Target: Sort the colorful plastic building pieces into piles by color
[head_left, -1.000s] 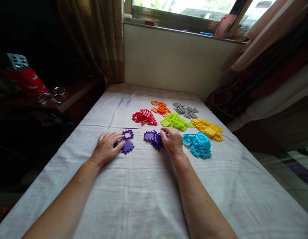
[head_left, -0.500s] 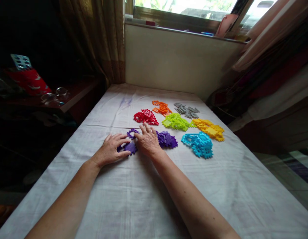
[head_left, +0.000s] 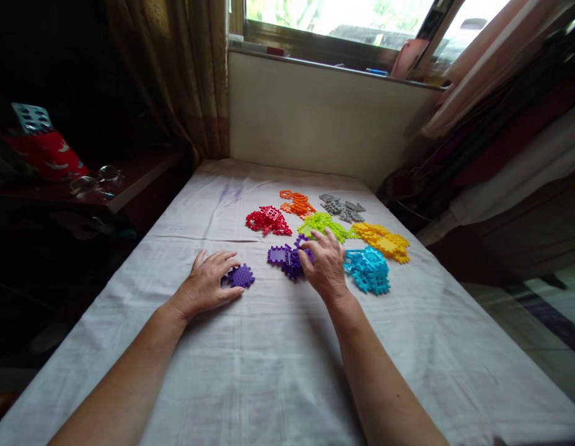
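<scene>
My left hand rests on the sheet, fingers apart and slightly bent around a purple interlocking block with toothed edges. Part of another purple piece shows under those fingers. On the right, my right hand reaches over a pile of purple interlocking blocks. Its thumb and fingers are closed on a purple block at the pile's far side, partly hidden by the hand. Light blue blocks lie just right of that hand, and lime green blocks lie beyond its fingertips.
Red blocks, orange blocks, grey blocks and yellow blocks lie in separate piles on the white sheet. A side table at left holds glasses and a red container. A wall bounds the far edge.
My right hand has moved right, from beside the left hand to the purple pile. The purple frame piece near my left fingertips has gone from there. My left hand stays almost still.
</scene>
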